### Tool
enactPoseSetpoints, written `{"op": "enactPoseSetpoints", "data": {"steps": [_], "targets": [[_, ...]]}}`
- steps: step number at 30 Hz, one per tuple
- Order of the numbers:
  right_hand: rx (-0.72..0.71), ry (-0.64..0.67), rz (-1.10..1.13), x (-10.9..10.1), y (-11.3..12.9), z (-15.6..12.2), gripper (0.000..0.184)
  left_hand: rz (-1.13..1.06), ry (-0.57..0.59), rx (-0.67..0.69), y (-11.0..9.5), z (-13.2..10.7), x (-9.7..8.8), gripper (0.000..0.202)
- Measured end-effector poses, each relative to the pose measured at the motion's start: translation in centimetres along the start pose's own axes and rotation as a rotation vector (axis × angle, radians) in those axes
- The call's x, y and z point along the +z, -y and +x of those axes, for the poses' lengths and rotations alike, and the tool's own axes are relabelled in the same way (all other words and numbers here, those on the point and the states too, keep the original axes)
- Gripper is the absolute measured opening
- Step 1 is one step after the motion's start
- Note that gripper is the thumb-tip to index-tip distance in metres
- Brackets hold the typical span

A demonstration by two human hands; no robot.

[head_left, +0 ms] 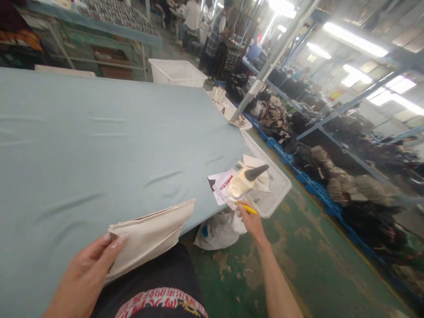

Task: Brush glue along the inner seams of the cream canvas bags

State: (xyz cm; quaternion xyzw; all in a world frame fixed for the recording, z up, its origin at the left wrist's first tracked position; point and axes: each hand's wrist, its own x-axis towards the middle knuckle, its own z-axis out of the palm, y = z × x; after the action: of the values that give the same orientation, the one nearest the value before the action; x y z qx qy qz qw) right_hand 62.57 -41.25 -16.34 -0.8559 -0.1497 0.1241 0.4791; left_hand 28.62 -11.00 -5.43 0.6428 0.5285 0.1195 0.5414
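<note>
My left hand pinches the near left corner of a cream fabric pouch, its thumb lying on top. The flat pouch extends rightward over the table's near edge, above my lap. Out to the right, my right hand is closed on a slim yellow pen-like tool; its exact kind is unclear. Just beyond those fingers, a pale bottle with a dark cone-shaped tip lies at the table corner. Printed papers with a red pen lie beside the bottle.
A blue-grey cloth covers the table. White bins holding cream pieces stand along its right edge. A plastic bag hangs or sits below the corner. A metal post rises behind. Fabric piles line blue pallets; people work farther back.
</note>
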Motion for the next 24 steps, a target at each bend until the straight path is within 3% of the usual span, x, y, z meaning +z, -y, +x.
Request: {"op": "enactPoseSetpoints", "data": {"steps": [3,10,13,18,24], "targets": [[0.046,-0.094,0.203,1.4,3.8,-2.1,0.06,-0.175,0.205,-0.013,-1.0,-0.4,-0.5,0.059],[0.025,-0.051,0.586,5.2,15.2,-6.9,0.05,-0.266,0.235,0.102,-2.3,-1.1,-1.2,0.05],[-0.098,0.036,0.733,5.9,19.7,-9.0,0.033,-0.299,0.28,0.158,-3.6,-1.6,-1.7,0.047],[-0.463,0.229,0.653,5.6,25.3,-12.4,0.02,-0.276,0.266,0.302,-5.5,-2.2,-3.4,0.04],[-0.44,0.272,0.622,6.6,29.2,-14.6,0.019,-0.247,0.27,0.377,-6.4,-2.8,-5.6,0.036]]}}
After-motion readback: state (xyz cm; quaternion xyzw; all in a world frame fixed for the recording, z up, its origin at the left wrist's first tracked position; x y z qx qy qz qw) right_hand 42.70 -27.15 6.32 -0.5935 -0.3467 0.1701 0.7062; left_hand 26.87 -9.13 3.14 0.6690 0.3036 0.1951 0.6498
